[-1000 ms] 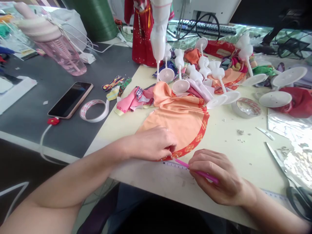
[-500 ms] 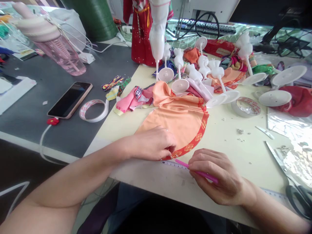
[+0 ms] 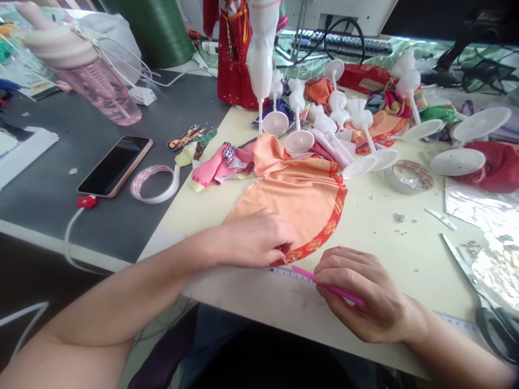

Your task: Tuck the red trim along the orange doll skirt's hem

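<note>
Red-hemmed peach cloth (image 3: 304,210) under curled left hand (image 3: 259,237), grip unclear; slim pink stick (image 3: 304,273) in right hand (image 3: 363,286); both unmoved, work seemingly paused.

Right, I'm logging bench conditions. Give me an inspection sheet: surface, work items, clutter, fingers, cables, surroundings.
Surface: cream worktop beside a dark grey section.
Work items: orange cloth with red border, gathered toward its far end; pink stick.
Clutter: scissors, phone, tape roll, small scattered bits.
Fingers: left fingers at the red border; right fingers hold the pink stick.
Cables: white cable at the phone; black cable loops near the keyboard.
Surroundings: pink bottle, green cylinder, red-dressed figure.
</note>
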The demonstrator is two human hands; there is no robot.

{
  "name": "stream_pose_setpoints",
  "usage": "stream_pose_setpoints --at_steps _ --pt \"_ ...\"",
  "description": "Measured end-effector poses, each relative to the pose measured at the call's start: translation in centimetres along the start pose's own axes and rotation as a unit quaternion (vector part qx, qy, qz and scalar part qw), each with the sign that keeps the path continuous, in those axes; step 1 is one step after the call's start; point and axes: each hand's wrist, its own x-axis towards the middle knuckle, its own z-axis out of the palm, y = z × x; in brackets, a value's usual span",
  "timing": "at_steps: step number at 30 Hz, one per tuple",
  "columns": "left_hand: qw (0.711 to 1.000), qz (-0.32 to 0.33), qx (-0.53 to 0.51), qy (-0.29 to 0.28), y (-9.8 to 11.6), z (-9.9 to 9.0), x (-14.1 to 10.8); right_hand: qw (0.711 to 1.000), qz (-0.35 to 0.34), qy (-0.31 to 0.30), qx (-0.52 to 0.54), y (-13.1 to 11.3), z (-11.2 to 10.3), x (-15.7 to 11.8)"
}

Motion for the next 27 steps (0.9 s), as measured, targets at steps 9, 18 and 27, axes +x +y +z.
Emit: stream_pose_setpoints --at_steps 9,18,27 --pt "1.000 0.007 0.009 -0.003 0.08 -0.29 -0.07 1.000 -0.003 0.000 0.000 -0.08 -0.07 -0.11" --pt "1.000 0.009 0.008 0.002 -0.05 -0.25 -0.15 1.000 -0.008 0.003 -0.014 0.16 0.00 -0.19" --pt "1.000 0.006 0.008 -0.003 -0.08 -0.26 -0.11 1.000 -0.005 -0.004 -0.019 0.08 0.00 -0.04"
